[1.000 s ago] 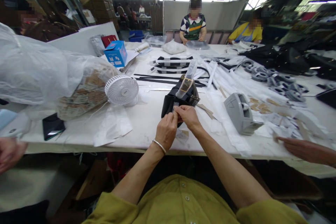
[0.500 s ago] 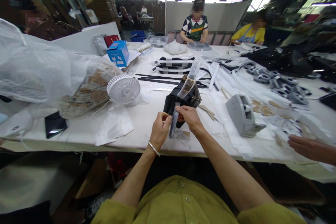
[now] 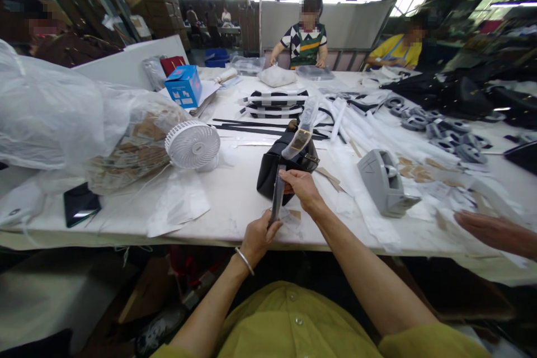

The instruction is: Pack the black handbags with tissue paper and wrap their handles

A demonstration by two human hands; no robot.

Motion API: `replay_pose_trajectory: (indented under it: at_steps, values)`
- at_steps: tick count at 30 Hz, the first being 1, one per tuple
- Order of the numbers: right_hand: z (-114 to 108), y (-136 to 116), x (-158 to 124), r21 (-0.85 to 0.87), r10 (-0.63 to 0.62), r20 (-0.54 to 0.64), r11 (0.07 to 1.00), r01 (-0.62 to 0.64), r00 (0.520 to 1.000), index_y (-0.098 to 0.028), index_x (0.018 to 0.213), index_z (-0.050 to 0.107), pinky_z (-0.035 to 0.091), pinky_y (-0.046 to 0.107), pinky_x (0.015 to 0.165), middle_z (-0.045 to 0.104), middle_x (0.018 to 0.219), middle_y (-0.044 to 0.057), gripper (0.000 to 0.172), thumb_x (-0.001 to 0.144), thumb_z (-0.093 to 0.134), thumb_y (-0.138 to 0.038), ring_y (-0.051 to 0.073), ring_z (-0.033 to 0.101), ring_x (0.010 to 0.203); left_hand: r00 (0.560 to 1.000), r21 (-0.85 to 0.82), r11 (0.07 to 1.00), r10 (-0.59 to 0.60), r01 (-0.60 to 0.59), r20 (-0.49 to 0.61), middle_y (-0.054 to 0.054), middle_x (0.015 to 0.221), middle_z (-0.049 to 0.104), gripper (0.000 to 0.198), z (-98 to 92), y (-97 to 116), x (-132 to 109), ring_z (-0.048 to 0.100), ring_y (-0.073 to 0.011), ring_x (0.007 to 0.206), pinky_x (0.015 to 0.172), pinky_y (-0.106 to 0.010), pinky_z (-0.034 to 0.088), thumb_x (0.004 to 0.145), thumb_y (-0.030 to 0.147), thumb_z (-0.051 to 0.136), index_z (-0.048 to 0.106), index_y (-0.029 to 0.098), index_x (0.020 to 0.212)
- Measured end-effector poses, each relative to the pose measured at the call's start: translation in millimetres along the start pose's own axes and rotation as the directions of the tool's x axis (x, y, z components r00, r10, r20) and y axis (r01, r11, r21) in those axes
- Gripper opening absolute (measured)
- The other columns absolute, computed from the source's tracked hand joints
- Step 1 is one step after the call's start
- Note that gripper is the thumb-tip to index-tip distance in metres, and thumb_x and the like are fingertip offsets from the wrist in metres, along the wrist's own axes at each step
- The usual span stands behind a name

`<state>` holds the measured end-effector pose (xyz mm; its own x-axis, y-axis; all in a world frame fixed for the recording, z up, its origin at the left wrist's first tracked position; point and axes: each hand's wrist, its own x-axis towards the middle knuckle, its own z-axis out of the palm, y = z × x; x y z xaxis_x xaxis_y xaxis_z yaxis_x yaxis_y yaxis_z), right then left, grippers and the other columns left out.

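A black handbag point(image 3: 268, 173) with gold-coloured buckles stands on the table in front of me. Its strap point(image 3: 277, 196), covered in clear plastic film, hangs down the near side toward me. My left hand point(image 3: 258, 235) is closed around the strap's lower end, thumb on top. Higher up, close to the bag, my right hand point(image 3: 302, 187) pinches the same strap between thumb and fingers. Above it, a plastic-wrapped strap section with a gold buckle point(image 3: 301, 139) rises from the bag.
A grey tape dispenser point(image 3: 384, 184) stands to the right, a white fan point(image 3: 193, 144) to the left. A phone point(image 3: 81, 204) lies at far left. Wrapped handles point(image 3: 277, 102) lie behind the bag. Another person's hand point(image 3: 495, 235) reaches in at right.
My left hand has moved down along the strap to its lower end. My right hand stays at the upper part. Across the table, a co-worker's arm has spread outward.
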<state>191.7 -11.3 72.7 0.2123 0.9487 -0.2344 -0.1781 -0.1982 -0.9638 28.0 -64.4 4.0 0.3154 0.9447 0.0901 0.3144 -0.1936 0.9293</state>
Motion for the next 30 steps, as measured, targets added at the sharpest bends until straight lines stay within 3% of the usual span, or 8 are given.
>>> replay_pose_trajectory:
  at_steps: [2,6,12,17,21,25,27,30]
  values:
    - [-1.3,1.0,0.0,-0.004,-0.017,0.017,1.0,0.017,1.0,-0.018,0.06,0.063,0.051,0.026,0.05,0.067,0.058,0.004,0.04,0.062,0.077,-0.055,0.016,0.062,0.052,0.998,0.057,0.996,0.062,-0.063,0.005,0.001,0.073,0.063,0.018,-13.7,0.1,-1.5,0.059,-0.0171,0.067,0.067,-0.028,0.045,0.078,0.039,0.068,0.062,0.024,0.087]
    - [-1.7,6.5,1.3,-0.052,-0.097,0.036,0.994,0.099,0.995,-0.017,0.063,0.065,0.052,0.027,0.052,0.066,0.058,0.003,0.042,0.065,0.074,-0.058,0.016,0.061,0.052,0.983,-0.01,0.995,0.091,-0.094,-0.158,-0.005,0.097,0.068,0.028,-29.3,22.1,26.2,0.063,-0.0181,0.09,0.081,-0.03,0.048,0.093,0.041,0.047,0.062,0.021,0.105]
    - [-3.7,13.4,1.3,-0.216,-0.24,-0.007,0.948,0.233,0.971,-0.017,0.066,0.065,0.05,0.026,0.051,0.062,0.056,0.001,0.042,0.074,0.068,-0.057,0.016,0.06,0.052,0.988,-0.173,0.984,0.002,-0.03,-0.155,-0.001,0.071,0.064,0.027,-17.2,56.7,85.5,0.058,-0.0152,0.069,0.065,-0.025,0.045,0.084,0.042,0.058,0.065,0.018,0.076]
    - [-5.4,11.4,-5.5,-0.505,-0.411,-0.018,0.79,0.347,0.911,-0.019,0.065,0.064,0.046,0.024,0.05,0.062,0.055,0.001,0.037,0.084,0.06,-0.051,0.016,0.06,0.053,0.986,-0.23,0.973,-0.057,0.02,-0.157,0.0,0.064,0.062,0.029,-10.8,58.0,94.6,0.055,-0.0135,0.063,0.06,-0.024,0.043,0.074,0.044,0.067,0.066,0.016,0.068]
    - [-3.4,9.5,-7.7,-0.602,-0.484,0.017,0.694,0.396,0.875,-0.02,0.062,0.061,0.045,0.024,0.052,0.063,0.058,0.002,0.035,0.086,0.057,-0.045,0.016,0.06,0.055,0.976,-0.29,0.955,-0.112,0.055,-0.186,0.0,0.063,0.063,0.025,-8.6,57.2,96.2,0.055,-0.0126,0.061,0.06,-0.024,0.043,0.069,0.04,0.069,0.066,0.015,0.067]
    - [-5.0,8.2,-7.6,-0.426,-0.366,0.021,0.839,0.339,0.93,-0.019,0.067,0.065,0.05,0.026,0.056,0.066,0.061,0.003,0.034,0.08,0.064,-0.049,0.017,0.062,0.058,0.974,-0.323,0.944,-0.137,0.072,-0.183,0.002,0.059,0.061,0.02,-6.3,61.0,101.2,0.053,-0.0115,0.056,0.056,-0.023,0.041,0.066,0.035,0.068,0.063,0.016,0.062]
    - [-7.2,8.6,-9.3,-0.247,-0.227,0.065,0.94,0.236,0.972,-0.016,0.073,0.069,0.052,0.027,0.058,0.068,0.065,0.004,0.035,0.072,0.073,-0.051,0.017,0.064,0.06,0.974,-0.32,0.945,-0.136,0.073,-0.179,0.002,0.059,0.06,0.018,-5.9,63.6,103.5,0.052,-0.0114,0.056,0.056,-0.023,0.04,0.066,0.033,0.067,0.063,0.016,0.061]
    - [-9.0,11.9,-13.6,-0.066,-0.054,0.123,0.996,0.062,0.991,-0.014,0.075,0.071,0.055,0.029,0.062,0.069,0.066,0.005,0.042,0.06,0.082,-0.052,0.017,0.065,0.06,0.975,-0.297,0.953,-0.126,0.068,-0.183,0.003,0.059,0.06,0.015,-6.2,66.5,105.0,0.053,-0.0116,0.058,0.058,-0.023,0.04,0.066,0.03,0.067,0.063,0.016,0.06]
